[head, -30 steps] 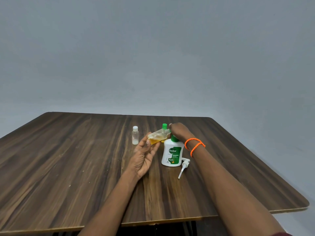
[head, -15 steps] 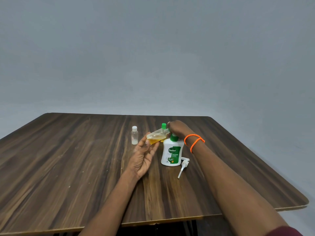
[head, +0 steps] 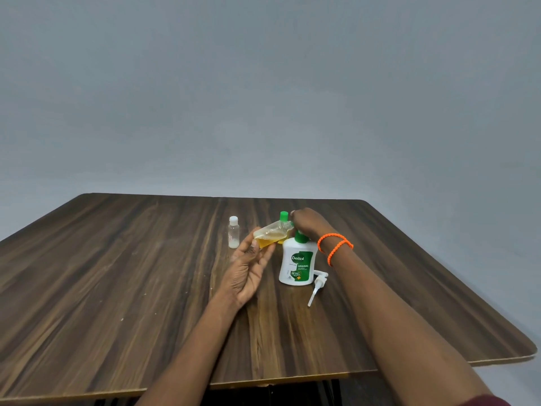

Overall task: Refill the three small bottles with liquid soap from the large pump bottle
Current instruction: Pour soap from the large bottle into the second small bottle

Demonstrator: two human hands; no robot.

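Grey, bare wall fills the upper part of the head view, and below it lies a dark wood-grain tabletop [head: 117, 288].

Head view: the left hand [head: 248, 268] is raised palm-up, its fingertips cradling the base of a small clear bottle [head: 270, 234] that lies tilted, amber soap pooled along its lower side. The right hand [head: 307, 222] reaches over from the right, fingers curled at that bottle's neck, seemingly pinching its cap; the cap itself is hidden, so whether it is going on or coming off cannot be told. Orange bands [head: 336, 247] circle the right wrist.

Directly under the right hand stands the large pump bottle [head: 298, 263], its neck open, and its white pump head [head: 317, 284] lies on the tabletop beside the right forearm. Beyond the left fingertips stands a clear bottle with a white cap [head: 233, 232], nearly empty. A green-capped bottle [head: 283, 216] peeks out behind the held one.

To do this step well, I judge the left hand should bring the held bottle upright before the cap moves, so no soap runs out. The right fingers should turn the cap squarely and firmly. Both forearms stretch forward, the right one angled inward across the pump bottle.
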